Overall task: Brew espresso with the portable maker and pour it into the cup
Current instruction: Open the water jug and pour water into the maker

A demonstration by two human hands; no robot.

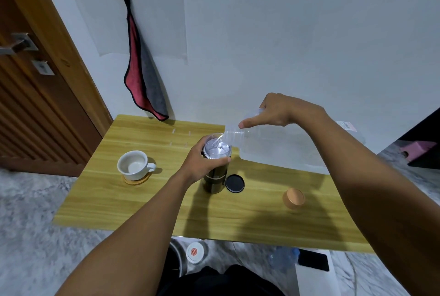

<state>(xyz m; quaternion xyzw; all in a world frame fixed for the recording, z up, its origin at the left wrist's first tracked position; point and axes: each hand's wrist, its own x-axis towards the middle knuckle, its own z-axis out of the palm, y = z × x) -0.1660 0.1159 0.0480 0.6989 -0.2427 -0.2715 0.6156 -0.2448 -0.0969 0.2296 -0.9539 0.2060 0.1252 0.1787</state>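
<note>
The dark cylindrical portable espresso maker (214, 182) stands upright in the middle of the wooden table (147, 203), its top open. My left hand (202, 162) grips its upper part. My right hand (278, 112) holds a large clear plastic water jug (273, 145) tilted to the left, its mouth over the maker's opening, and water runs into it. A white cup (133, 164) sits empty on a round wooden coaster (138, 180) to the left of the maker.
A black round lid (235, 183) lies right beside the maker's base. An orange-tan cap (294, 198) sits further right. A red and grey cloth (142, 74) hangs on the wall. A wooden door (31, 95) is at left. Containers (195, 251) stand under the table's near edge.
</note>
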